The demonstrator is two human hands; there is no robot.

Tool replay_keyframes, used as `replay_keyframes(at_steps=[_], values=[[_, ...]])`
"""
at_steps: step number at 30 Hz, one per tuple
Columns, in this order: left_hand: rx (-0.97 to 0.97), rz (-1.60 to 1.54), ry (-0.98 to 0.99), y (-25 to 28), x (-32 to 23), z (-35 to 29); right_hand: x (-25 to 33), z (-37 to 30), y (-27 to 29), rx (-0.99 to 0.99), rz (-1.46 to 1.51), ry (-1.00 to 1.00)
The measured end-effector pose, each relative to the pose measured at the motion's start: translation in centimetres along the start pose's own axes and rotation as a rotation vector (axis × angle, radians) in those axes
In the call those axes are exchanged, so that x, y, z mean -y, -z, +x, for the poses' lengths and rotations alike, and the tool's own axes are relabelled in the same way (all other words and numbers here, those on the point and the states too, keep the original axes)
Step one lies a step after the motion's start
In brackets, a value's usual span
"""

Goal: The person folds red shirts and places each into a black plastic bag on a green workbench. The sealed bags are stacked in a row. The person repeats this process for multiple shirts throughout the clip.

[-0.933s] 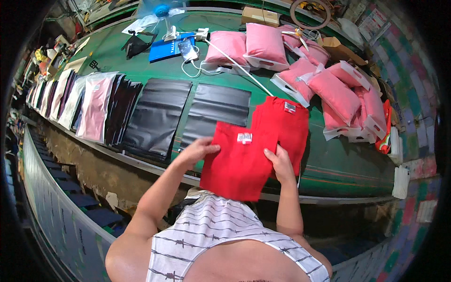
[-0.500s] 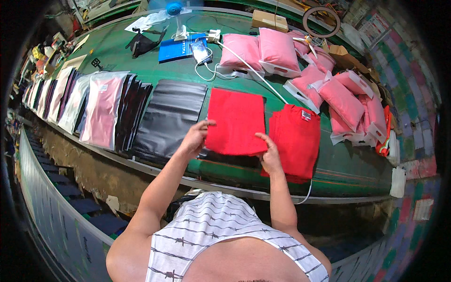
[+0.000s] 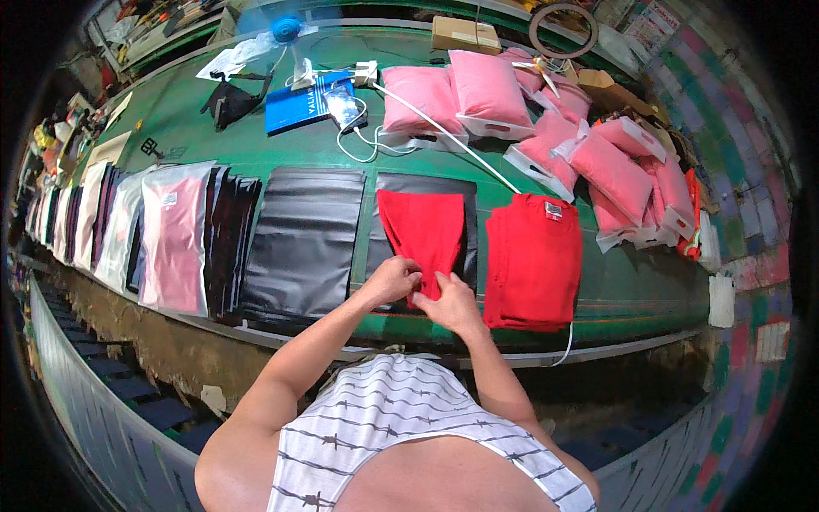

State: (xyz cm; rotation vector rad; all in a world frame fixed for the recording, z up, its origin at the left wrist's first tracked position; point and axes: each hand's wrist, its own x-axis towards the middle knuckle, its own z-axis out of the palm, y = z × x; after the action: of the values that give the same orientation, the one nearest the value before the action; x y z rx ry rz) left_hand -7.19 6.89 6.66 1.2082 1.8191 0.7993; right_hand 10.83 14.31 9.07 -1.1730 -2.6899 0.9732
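Observation:
A folded red shirt (image 3: 426,218) lies over a black plastic bag (image 3: 467,188) in front of me. Its far edge is spread wide, while its near part is bunched narrow between my hands. My left hand (image 3: 392,280) has its fingers closed on the left near edge. On the other side, my right hand (image 3: 452,304) grips the near edge, thumb pointing up; its fingertips are partly hidden. Just to the right sits a stack of folded red shirts (image 3: 531,264) with a collar label showing. A pile of flat black bags (image 3: 303,239) lies to the left.
Bagged pink garments (image 3: 490,90) are heaped at the back right. Packed garments in clear bags (image 3: 175,239) line the left side. Behind are a blue box (image 3: 294,107), a phone (image 3: 341,107) with white cables, a small blue fan (image 3: 286,30) and a cardboard box (image 3: 465,36).
The red shirt was held flat and square by its sides; now its near part is gathered inward. Both hands have come together and nearer to me. The black bag beneath shows more.

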Motion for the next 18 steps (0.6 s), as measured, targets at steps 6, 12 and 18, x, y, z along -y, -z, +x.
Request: replay_keyframes(at_steps=[6,12,18], values=[[-0.066,-0.026,0.009,-0.9,-1.5,0.5,2.1,0.5,-1.8,-0.086,-0.232,0.039],[-0.168,-0.319,-0.104,-1.4,0.4,-1.2,0.5,1.0,-1.8,-0.082,-0.148,0.007],[0.1,0.413,-0.467,-0.7,3.9,-3.8,-1.6,2.7,0.7,-0.258,-0.156,0.034]])
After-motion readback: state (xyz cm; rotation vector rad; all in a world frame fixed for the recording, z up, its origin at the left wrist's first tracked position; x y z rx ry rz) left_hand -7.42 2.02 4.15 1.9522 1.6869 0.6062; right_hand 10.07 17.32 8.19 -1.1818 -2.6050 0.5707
